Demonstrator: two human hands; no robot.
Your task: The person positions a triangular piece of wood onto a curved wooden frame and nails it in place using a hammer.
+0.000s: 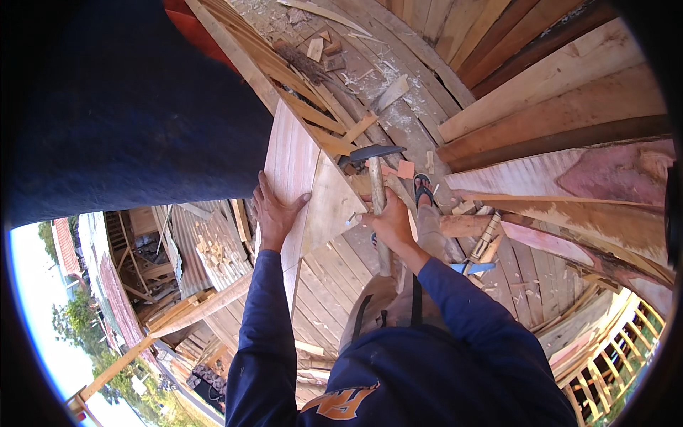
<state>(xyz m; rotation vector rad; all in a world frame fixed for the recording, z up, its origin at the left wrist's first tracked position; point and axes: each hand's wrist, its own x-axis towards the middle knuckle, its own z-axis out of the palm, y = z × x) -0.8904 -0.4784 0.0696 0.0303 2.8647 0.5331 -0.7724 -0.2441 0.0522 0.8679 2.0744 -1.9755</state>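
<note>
My right hand (393, 226) is closed round the wooden handle (377, 181) of a hammer. The hammer's dark metal head (377, 151) points away from me, above the far end of the planks. A small pale piece (351, 219) shows at the thumb side of this hand; its kind I cannot make out. My left hand (279, 213) grips the edge of a pale, pinkish wooden board (293, 153), its thumb across the face and its fingers along the left side. Right of that board, a second light board (331, 203) meets it at an angle.
A large dark blue cloth-like shape (135, 114) blocks the upper left. Long planks (555, 92) lean at the right. Wood scraps (327, 50) and shavings litter the plank floor (334, 285). My sandalled foot (423, 186) stands near the hammer. A blue-handled tool (473, 267) lies at right.
</note>
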